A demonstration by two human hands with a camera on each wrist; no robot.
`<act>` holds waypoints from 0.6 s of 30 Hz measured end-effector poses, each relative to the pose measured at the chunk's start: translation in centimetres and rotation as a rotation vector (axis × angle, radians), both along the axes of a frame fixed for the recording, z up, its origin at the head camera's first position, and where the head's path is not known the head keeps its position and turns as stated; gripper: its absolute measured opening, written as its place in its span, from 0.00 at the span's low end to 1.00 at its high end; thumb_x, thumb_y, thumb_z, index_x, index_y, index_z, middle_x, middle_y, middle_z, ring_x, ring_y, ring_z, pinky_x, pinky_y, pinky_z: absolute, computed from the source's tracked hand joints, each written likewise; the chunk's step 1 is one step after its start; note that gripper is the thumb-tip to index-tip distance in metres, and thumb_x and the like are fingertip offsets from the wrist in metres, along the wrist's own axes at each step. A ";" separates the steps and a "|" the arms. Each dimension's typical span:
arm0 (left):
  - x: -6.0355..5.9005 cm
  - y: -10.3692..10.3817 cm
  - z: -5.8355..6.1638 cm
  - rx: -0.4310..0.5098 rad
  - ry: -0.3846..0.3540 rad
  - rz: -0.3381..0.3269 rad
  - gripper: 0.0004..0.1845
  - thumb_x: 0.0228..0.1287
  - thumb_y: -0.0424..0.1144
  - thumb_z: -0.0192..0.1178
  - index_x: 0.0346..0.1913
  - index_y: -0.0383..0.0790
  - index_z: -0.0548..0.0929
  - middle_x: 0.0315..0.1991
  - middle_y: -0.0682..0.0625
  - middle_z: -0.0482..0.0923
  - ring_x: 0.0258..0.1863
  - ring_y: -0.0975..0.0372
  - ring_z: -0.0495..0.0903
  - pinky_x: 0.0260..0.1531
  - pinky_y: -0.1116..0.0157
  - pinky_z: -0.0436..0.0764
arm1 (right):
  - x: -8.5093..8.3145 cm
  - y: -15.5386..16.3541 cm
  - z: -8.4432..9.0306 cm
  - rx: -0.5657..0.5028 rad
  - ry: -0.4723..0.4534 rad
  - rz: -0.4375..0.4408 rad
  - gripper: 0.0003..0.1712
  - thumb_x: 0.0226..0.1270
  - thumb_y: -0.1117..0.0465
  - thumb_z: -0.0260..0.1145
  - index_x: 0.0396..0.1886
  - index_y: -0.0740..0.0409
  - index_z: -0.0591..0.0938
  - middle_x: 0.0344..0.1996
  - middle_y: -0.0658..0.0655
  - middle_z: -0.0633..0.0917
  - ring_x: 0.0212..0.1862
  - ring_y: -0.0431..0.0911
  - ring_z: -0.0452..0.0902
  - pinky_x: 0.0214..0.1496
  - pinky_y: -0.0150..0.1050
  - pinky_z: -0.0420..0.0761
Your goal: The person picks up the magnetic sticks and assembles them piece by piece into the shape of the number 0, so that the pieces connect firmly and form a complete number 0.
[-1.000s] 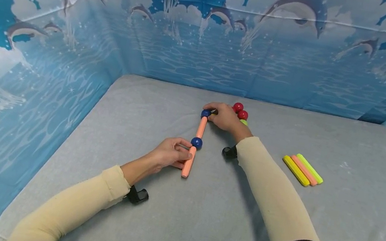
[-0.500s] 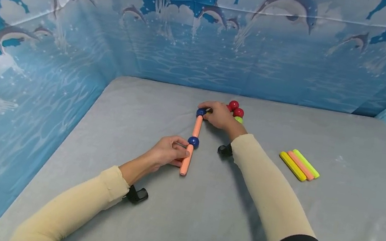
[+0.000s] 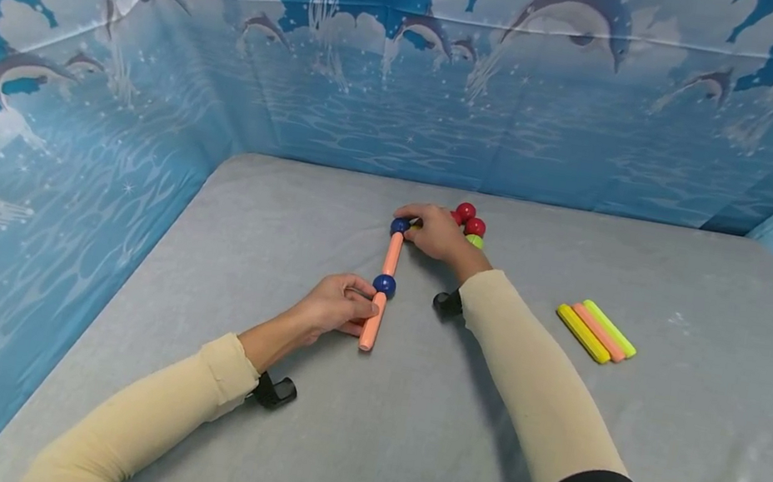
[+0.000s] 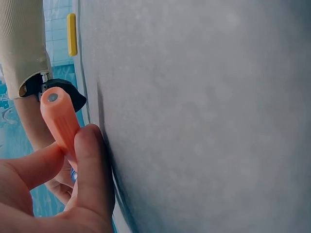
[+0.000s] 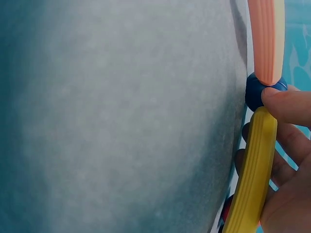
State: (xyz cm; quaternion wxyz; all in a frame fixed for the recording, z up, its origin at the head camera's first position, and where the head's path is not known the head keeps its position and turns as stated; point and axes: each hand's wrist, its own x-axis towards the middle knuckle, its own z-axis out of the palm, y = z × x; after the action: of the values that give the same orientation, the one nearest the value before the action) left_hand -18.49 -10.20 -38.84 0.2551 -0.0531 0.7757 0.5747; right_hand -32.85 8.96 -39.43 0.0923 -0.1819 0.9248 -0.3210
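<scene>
A chain of magnetic pieces runs away from me: a near orange rod (image 3: 370,331), a blue ball (image 3: 384,284), a farther orange rod (image 3: 393,254) and a far blue ball (image 3: 400,226). My left hand (image 3: 333,305) pinches the near rod between thumb and fingers; the left wrist view shows its free end with a metal disc (image 4: 53,97). At the far end, my right hand (image 3: 436,232) pinches the far blue ball, thumb on it in the right wrist view. A yellow rod (image 5: 252,179) meets that ball and runs along the right palm, mostly hidden in the head view.
Red balls (image 3: 475,227) and a yellow-green piece (image 3: 475,241) lie just beyond my right hand, partly covered by it. To the right, yellow, orange and lime rods (image 3: 596,331) lie side by side on the grey tabletop (image 3: 444,452). A dolphin-print curtain (image 3: 378,105) borders the far and left edges.
The head view has shifted slightly, moving the whole scene a little left in the picture. Both hands keep their grips on the chain.
</scene>
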 end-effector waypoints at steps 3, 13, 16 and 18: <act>0.0 -0.1 -0.1 -0.004 0.007 -0.003 0.16 0.65 0.33 0.63 0.55 0.37 0.77 0.41 0.46 0.83 0.34 0.62 0.83 0.36 0.63 0.87 | -0.1 -0.1 0.0 0.007 0.001 0.004 0.22 0.72 0.64 0.60 0.64 0.50 0.79 0.66 0.57 0.77 0.68 0.53 0.71 0.72 0.54 0.70; 0.1 -0.1 -0.2 -0.021 -0.002 -0.016 0.14 0.65 0.33 0.64 0.53 0.37 0.78 0.40 0.47 0.82 0.34 0.61 0.83 0.36 0.64 0.87 | 1.1 0.6 1.3 0.032 -0.006 0.044 0.31 0.73 0.60 0.59 0.74 0.51 0.67 0.68 0.60 0.75 0.70 0.55 0.69 0.70 0.55 0.71; 0.2 -0.2 -0.1 -0.026 -0.002 -0.021 0.15 0.65 0.34 0.64 0.53 0.37 0.78 0.40 0.46 0.82 0.34 0.61 0.83 0.36 0.64 0.87 | 2.1 1.9 2.6 0.062 0.031 0.075 0.29 0.74 0.60 0.59 0.73 0.54 0.68 0.68 0.60 0.75 0.70 0.56 0.70 0.69 0.55 0.73; 0.2 -0.4 0.1 -0.024 -0.006 -0.022 0.16 0.66 0.35 0.64 0.54 0.37 0.77 0.42 0.45 0.82 0.34 0.62 0.83 0.36 0.65 0.87 | 2.8 3.4 3.5 0.107 0.069 0.106 0.28 0.73 0.60 0.60 0.71 0.57 0.71 0.67 0.61 0.76 0.67 0.57 0.72 0.67 0.56 0.73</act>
State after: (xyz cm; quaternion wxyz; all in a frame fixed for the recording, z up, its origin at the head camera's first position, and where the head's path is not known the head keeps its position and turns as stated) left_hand -18.24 -10.59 -38.78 0.2630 -0.0494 0.7824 0.5623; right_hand -30.04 12.32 -35.98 0.0869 -0.2363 0.9324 -0.2592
